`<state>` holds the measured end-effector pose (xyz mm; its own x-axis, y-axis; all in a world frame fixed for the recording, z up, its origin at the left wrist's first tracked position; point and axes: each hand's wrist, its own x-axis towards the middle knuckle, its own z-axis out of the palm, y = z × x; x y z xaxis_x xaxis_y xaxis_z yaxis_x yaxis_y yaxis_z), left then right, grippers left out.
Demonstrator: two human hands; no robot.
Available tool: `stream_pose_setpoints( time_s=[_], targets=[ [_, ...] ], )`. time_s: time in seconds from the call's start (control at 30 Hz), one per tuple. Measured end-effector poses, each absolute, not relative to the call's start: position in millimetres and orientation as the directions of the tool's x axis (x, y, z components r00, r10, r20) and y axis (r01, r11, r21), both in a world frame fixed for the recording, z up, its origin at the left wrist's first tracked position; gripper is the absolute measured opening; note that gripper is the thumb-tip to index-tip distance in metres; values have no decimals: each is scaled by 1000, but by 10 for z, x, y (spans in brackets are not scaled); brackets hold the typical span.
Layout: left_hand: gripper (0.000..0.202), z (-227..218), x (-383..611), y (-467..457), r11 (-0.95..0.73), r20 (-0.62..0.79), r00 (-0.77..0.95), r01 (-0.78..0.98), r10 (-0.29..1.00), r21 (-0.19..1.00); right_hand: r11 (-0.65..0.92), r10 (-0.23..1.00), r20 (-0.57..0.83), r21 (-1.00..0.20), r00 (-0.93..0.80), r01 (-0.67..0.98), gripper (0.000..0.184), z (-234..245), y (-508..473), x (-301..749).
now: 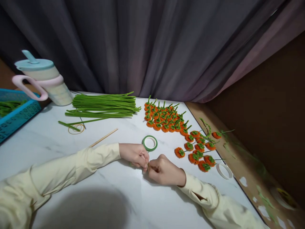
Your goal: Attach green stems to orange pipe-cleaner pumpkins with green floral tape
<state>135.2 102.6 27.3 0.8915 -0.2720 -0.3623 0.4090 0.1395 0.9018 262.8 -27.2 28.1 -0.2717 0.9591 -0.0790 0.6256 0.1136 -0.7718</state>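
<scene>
My left hand and my right hand meet above the white tabletop, fingertips almost touching. Both are closed in a pinch. A sliver of something thin and greenish shows between them, too small and covered to name. Just behind my left fingers lies a roll of green tape. To the right of my hands are loose orange chenille fruits with green leafy tops, some with thin wire stems. Farther back, a tight cluster of similar orange fruits has short green stems pointing up.
A bundle of green pipe cleaners lies at the back. Left of my hands are a wooden stick and rubber bands. A tumbler stands beside a blue basket. Near the right edge lies a white tape ring.
</scene>
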Motion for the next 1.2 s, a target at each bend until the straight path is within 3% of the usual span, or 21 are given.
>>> stream_pose_setpoints(
  time_s=[0.17,0.4,0.6,0.73,0.83,1.0,1.2],
  targets=[
    [11,265,1365,1046,143,-344,881,405,-323,903,243,943,6,-698,-333,673,19,291,-314,2588],
    [15,261,1364,1081,91,-353,864,409,-359,908,252,939,22,-721,-342,645,21,250,-286,2630],
    [24,276,1357,1098,124,-337,855,412,-394,903,-39,875,-199,-938,-441,346,18,273,-231,2736],
    [27,275,1344,1117,200,-305,853,417,-425,887,-284,795,-315,-948,-517,141,15,295,-214,2781],
    [25,288,1336,1124,228,-281,867,397,-412,889,-353,772,-316,-935,-552,40,16,288,-211,2808],
    [27,314,1328,1110,200,-241,879,345,-411,917,-359,747,-289,-933,-598,3,28,274,-216,2838],
    [31,280,1306,1101,149,-263,892,336,-368,930,-364,762,-380,-921,-524,140,40,294,-217,2789]
  ],
)
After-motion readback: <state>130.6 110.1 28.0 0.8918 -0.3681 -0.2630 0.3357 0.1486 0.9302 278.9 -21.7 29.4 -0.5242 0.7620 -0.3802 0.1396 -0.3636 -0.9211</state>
